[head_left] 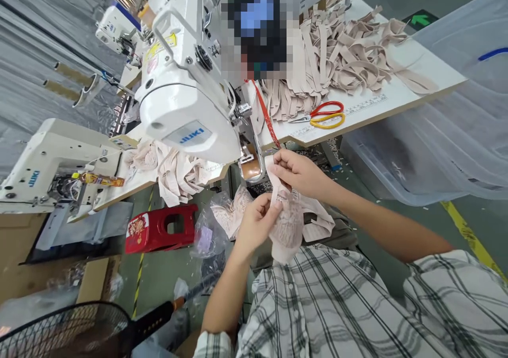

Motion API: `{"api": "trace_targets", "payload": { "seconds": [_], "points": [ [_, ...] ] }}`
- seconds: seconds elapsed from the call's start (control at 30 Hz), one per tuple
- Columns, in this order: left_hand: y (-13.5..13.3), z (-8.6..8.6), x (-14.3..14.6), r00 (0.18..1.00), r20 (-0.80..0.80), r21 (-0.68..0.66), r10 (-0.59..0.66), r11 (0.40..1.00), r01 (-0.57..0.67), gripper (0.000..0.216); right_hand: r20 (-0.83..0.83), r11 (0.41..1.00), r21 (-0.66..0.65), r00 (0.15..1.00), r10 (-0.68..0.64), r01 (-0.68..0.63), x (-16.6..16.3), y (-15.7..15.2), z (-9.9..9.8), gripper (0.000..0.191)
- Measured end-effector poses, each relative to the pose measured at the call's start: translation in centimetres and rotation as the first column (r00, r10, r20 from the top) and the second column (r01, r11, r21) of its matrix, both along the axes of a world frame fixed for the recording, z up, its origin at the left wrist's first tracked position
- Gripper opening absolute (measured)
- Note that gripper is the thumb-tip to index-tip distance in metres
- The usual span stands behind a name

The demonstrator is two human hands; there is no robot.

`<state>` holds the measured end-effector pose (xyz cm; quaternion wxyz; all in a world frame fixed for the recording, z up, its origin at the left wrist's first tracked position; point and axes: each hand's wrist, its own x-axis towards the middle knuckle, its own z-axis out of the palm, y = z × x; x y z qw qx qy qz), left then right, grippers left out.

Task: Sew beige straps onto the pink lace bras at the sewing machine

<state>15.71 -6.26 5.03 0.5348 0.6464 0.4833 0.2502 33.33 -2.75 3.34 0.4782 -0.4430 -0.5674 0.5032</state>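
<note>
"Where do we have the lace piece (289,228)?"

"Just in front of the white sewing machine (190,101), on our side of it, hanging above our lap."

"And how are we gripping it?"

"Our left hand (257,220) pinches the pale edge between thumb and fingers; our right hand (296,172) pinches it higher up, nearer the machine. Two pinches probably let that edge lie straight between them, while the lace hangs loose below."

"Why do we have the scissors (313,119) to the right of the machine?"

"Most likely for easy reach: their handles point away from it, toward our right side. The heaped fabric strips (337,56) lie beyond them, also right of the machine, perhaps so that our space in front stays free."

"The red stool (161,228)?"

"On the floor, left of the machine; we can't tell why."
</note>
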Motion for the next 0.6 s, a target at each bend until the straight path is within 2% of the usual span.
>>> {"api": "trace_targets", "payload": {
  "seconds": [0.13,0.27,0.47,0.6],
  "points": [
    [-2.7,0.8,1.6,0.989,0.143,-0.076,0.03,0.997,-0.02,0.042,0.059,0.999,0.052,0.998,0.004,-0.007,2.1,-3.5,2.5,0.017],
    [-5.2,1.7,3.0,0.973,0.226,-0.078,0.045,0.997,-0.028,0.04,0.096,0.996,0.085,0.995,0.003,-0.011,3.5,-6.3,3.7,0.015],
    [-7.1,2.9,4.5,0.977,0.212,-0.045,0.037,0.999,-0.028,0.042,0.067,0.997,0.069,0.997,0.027,-0.032,4.4,-8.9,4.3,0.016],
    [-6.9,2.4,4.8,0.97,0.242,-0.041,0.0,0.999,0.01,0.039,-0.002,0.998,0.025,0.998,0.055,-0.055,4.4,-9.1,3.5,0.016]
  ]
}}
